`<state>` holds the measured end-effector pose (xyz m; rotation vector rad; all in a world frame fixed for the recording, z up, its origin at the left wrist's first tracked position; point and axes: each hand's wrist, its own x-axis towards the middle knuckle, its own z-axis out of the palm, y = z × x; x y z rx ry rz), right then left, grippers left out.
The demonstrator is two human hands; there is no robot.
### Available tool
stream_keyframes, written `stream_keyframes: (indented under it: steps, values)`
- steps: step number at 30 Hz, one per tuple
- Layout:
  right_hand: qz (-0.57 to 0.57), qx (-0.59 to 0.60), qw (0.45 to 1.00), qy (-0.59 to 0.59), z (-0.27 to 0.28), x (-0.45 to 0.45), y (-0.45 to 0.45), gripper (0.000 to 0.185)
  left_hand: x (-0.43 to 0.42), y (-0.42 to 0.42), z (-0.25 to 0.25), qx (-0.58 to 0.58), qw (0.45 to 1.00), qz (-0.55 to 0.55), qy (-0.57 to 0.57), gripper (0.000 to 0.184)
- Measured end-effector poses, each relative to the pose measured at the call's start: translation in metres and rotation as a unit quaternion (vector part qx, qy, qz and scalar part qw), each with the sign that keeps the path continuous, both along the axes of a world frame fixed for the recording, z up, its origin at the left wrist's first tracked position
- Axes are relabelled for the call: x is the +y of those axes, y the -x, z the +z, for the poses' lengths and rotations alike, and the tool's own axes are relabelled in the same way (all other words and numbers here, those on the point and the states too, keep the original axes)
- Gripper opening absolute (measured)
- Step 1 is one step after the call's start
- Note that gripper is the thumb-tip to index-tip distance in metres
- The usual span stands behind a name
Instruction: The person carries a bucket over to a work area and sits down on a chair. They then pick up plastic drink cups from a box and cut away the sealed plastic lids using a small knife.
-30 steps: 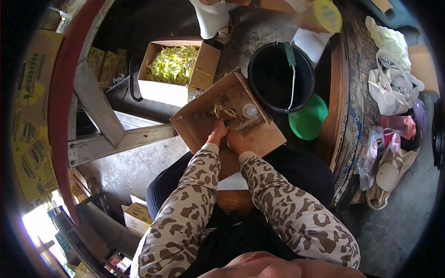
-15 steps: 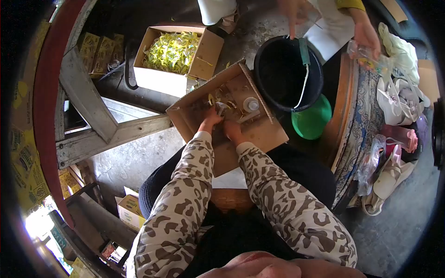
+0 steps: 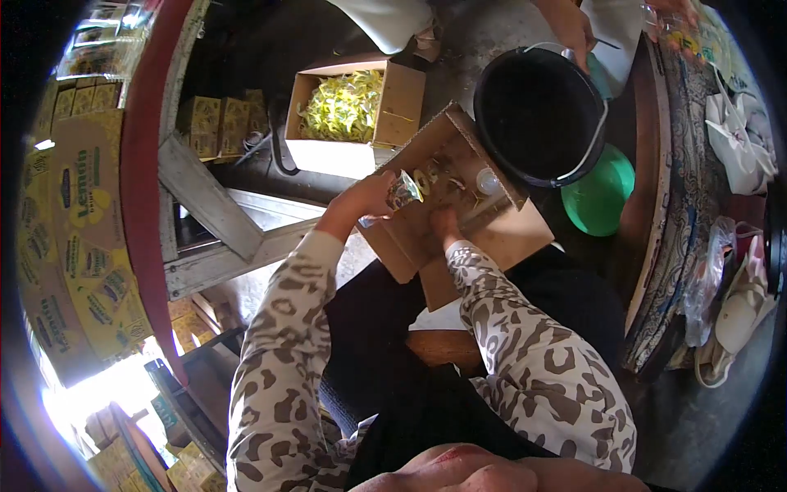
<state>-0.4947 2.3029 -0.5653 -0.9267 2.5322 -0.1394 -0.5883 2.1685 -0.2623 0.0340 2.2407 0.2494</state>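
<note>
My left hand [image 3: 366,199] is over the left edge of an open cardboard box [image 3: 488,238], its fingers closed on a small clear plastic packet [image 3: 405,189]. Inside the box, near its front wall, my right hand [image 3: 445,223] reaches down, its fingertips hard to make out. Small yellowish pieces [image 3: 426,178] and a round clear container [image 3: 488,181] lie in the box. The box is tilted in front of my lap. Behind it on the left stands a second box holding a heap of yellow-green strips [image 3: 343,105].
A black bucket [image 3: 537,115] stands right of the box, with another person's hand [image 3: 571,31] at its handle. Beside it is a green basin [image 3: 600,193]. A wooden frame [image 3: 238,262] lies left. Bags [image 3: 739,139] are at the far right.
My left hand has moved left and up out of the box with the packet. My right hand stays inside. The other person's hand has come to the bucket's handle. The view has shifted.
</note>
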Motion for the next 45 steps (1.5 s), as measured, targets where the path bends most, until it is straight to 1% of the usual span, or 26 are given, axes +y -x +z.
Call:
stream_keyframes:
  steps: [2,5,7,9,10,12,15,16,17,19,21,23,24,26,28,31,34,36,37,38,40,41,42,43,44,45]
  values:
    - [-0.017,-0.031,0.999,0.02,-0.008,-0.003,-0.002,0.021,0.003,-0.009,0.041,0.0,0.995,0.071,-0.067,0.076]
    - [-0.034,-0.065,0.997,0.029,-0.01,-0.004,-0.003,0.022,0.018,-0.035,0.101,0.059,0.991,0.108,-0.051,0.07]
    - [-0.032,-0.065,0.997,0.023,-0.014,-0.002,-0.005,0.022,0.027,-0.056,0.129,0.195,0.972,0.11,-0.071,0.068]
    - [0.056,-0.019,0.998,-0.025,-0.019,0.001,-0.007,0.026,0.042,-0.074,0.146,0.216,0.963,0.146,-0.074,0.066]
    - [0.058,-0.013,0.998,-0.022,-0.009,0.005,-0.005,0.026,0.052,-0.082,0.153,0.232,0.953,0.181,-0.076,0.064]
    - [0.076,-0.044,0.996,-0.016,0.009,0.007,0.0,0.029,0.071,-0.093,0.157,0.245,0.936,0.23,-0.105,0.059]
    - [0.024,-0.034,0.998,0.05,-0.038,-0.01,-0.014,0.029,0.088,-0.101,0.141,0.274,0.908,0.301,-0.101,0.056]
    - [0.007,-0.03,0.997,0.07,-0.052,-0.017,-0.014,0.029,0.09,-0.098,0.139,0.267,0.91,0.296,-0.109,0.059]
    - [-0.121,-0.077,0.977,0.156,-0.057,-0.02,-0.012,0.029,0.092,-0.095,0.137,0.304,0.906,0.267,-0.129,0.06]
    - [-0.241,-0.108,0.937,0.229,-0.079,-0.031,-0.005,0.029,0.086,-0.09,0.125,0.348,0.891,0.242,-0.161,0.062]
    - [-0.119,-0.104,0.977,0.145,-0.096,-0.05,0.01,0.028,0.081,-0.081,0.121,0.378,0.88,0.195,-0.209,0.064]
    - [-0.067,-0.134,0.98,0.127,0.052,-0.011,0.041,0.028,0.082,-0.078,0.127,0.389,0.866,0.21,-0.235,0.064]
    - [-0.042,-0.149,0.981,0.12,0.141,0.012,0.059,0.029,0.083,-0.079,0.131,0.387,0.859,0.222,-0.252,0.064]
    - [-0.038,-0.132,0.98,0.142,0.179,0.013,0.071,0.03,0.083,-0.08,0.134,0.413,0.834,0.233,-0.283,0.066]
    - [-0.034,-0.116,0.98,0.16,0.2,0.014,0.08,0.032,0.076,-0.082,0.136,0.345,0.841,0.288,-0.302,0.069]
    - [-0.022,-0.046,0.981,0.185,0.229,0.019,0.095,0.029,0.067,-0.085,0.128,0.405,0.818,0.266,-0.309,0.073]
    - [0.033,-0.041,0.987,0.153,0.289,0.052,0.11,0.025,0.069,-0.087,0.129,0.441,0.795,0.27,-0.318,0.072]
    - [0.088,0.027,0.989,0.113,0.321,0.08,0.125,0.023,0.071,-0.086,0.134,0.434,0.753,0.255,-0.423,0.072]
    - [0.028,0.014,0.999,0.027,0.375,0.092,0.117,0.021,0.072,-0.084,0.129,0.45,0.744,0.263,-0.418,0.067]
    - [-0.006,0.024,1.0,0.011,0.4,0.095,0.114,0.021,0.063,-0.087,0.128,0.453,0.733,0.266,-0.432,0.067]
    - [-0.109,0.087,0.983,0.12,0.424,0.127,0.108,0.024,0.072,-0.088,0.138,0.44,0.714,0.278,-0.469,0.055]
    - [-0.145,0.127,0.963,0.186,0.431,0.142,0.103,0.025,0.075,-0.092,0.146,0.434,0.697,0.29,-0.492,0.056]
    - [-0.137,0.136,0.964,0.182,0.433,0.157,0.101,0.025,0.076,-0.094,0.151,0.441,0.688,0.292,-0.497,0.056]
    - [-0.184,0.056,0.929,0.315,0.432,0.17,0.1,0.022,0.075,-0.096,0.154,0.445,0.707,0.277,-0.475,0.055]
    - [-0.227,-0.03,0.868,0.44,0.428,0.179,0.1,0.021,0.075,-0.098,0.157,0.445,0.727,0.262,-0.452,0.055]
    - [-0.227,-0.028,0.87,0.438,0.432,0.178,0.092,0.021,0.072,-0.095,0.148,0.481,0.733,0.248,-0.413,0.058]
